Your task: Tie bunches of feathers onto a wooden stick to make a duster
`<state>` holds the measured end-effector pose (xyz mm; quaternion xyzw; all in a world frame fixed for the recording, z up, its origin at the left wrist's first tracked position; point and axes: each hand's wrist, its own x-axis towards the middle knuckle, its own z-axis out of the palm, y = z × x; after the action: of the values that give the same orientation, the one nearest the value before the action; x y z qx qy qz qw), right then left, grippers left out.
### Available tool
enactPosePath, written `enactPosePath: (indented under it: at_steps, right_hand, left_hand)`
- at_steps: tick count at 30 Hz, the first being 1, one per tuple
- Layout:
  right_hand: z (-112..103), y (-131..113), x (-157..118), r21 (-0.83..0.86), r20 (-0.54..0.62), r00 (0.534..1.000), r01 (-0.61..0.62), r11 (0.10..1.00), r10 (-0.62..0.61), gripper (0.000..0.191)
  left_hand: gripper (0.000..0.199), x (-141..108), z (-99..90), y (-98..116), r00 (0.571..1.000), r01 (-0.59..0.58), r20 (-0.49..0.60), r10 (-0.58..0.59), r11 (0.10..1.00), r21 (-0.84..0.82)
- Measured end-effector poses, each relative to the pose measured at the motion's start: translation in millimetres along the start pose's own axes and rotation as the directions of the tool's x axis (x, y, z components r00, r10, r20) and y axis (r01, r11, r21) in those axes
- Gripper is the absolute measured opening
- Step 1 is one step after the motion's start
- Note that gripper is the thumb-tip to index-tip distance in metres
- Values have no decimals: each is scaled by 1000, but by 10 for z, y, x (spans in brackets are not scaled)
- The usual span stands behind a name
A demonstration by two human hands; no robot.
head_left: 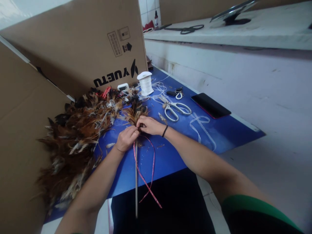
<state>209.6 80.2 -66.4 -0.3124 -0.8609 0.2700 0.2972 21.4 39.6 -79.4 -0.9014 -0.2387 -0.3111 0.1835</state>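
Note:
Brown feathers are bunched at the top of a thin stick, which hangs down past the table's front edge. My left hand is closed at the base of the bunch, by the stick's upper end. Against the same spot, my right hand has its fingers pinched together, with a black band on the wrist. What exactly lies between the fingertips is too small to tell. A pink ribbon dangles from under the hands in two crossing tails.
A large feather pile covers the blue table's left side beside cardboard. Behind and right are a white ribbon spool, scissors, a black-handled tool, clear ribbon and a phone.

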Motion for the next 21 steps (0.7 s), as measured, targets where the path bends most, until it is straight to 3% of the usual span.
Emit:
enactPosePath:
  at_steps: [6, 12, 16, 21]
  right_hand:
    - [34, -4, 3, -64, -22, 998, -61, 996, 60, 9]
    - [75, 17, 3, -71, -45, 997, -67, 995, 64, 8]
    - [91, 47, 19, 34, -53, 995, -81, 996, 83, 18]
    - [93, 57, 53, 161, -58, 991, -112, 981, 122, 26]
  left_hand:
    - [13, 57, -23, 40, 999, 42, 34, -42, 999, -9]
    - [9, -25, 94, -18, 988, 157, 8, -157, 987, -12]
    - [6, -66, 160, -70, 973, 221, -64, -224, 974, -45]
    - [9, -49, 145, -84, 979, 160, -125, -161, 987, -20]
